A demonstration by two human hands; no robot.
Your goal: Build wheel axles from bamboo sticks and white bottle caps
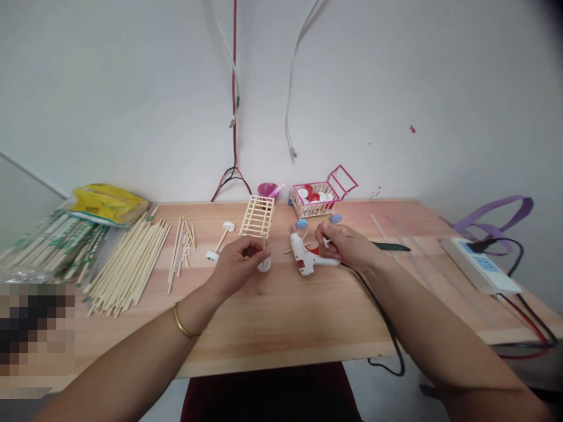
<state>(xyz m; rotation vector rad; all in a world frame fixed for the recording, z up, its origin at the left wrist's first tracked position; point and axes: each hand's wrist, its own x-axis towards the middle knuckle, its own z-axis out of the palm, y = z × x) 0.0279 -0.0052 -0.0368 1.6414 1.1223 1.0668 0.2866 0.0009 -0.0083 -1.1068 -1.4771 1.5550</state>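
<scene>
My left hand [240, 258] is closed in a pinch on a short wooden stick with a round white cap [264, 265] at its lower end. Just behind it stands a small frame of pale sticks [258, 217], built like a ladder-sided basket; whether the held stick touches it I cannot tell. My right hand [341, 241] pinches a small white piece [326, 241], mostly covered by the fingers. Between the hands a white hot glue gun [304, 255] lies on the table, its nozzle pointing away. An axle with two white wheels [221, 241] rests left of the frame.
A pink-trimmed toy cart [317, 200] holding red and white caps stands at the back. Loose sticks [127, 269] and a yellow packet [109, 204] lie left. To the right are a green-bladed knife [391, 247], clear glue sticks [411, 249] and a power strip [481, 266]. A black cord [382, 310] crosses the front edge.
</scene>
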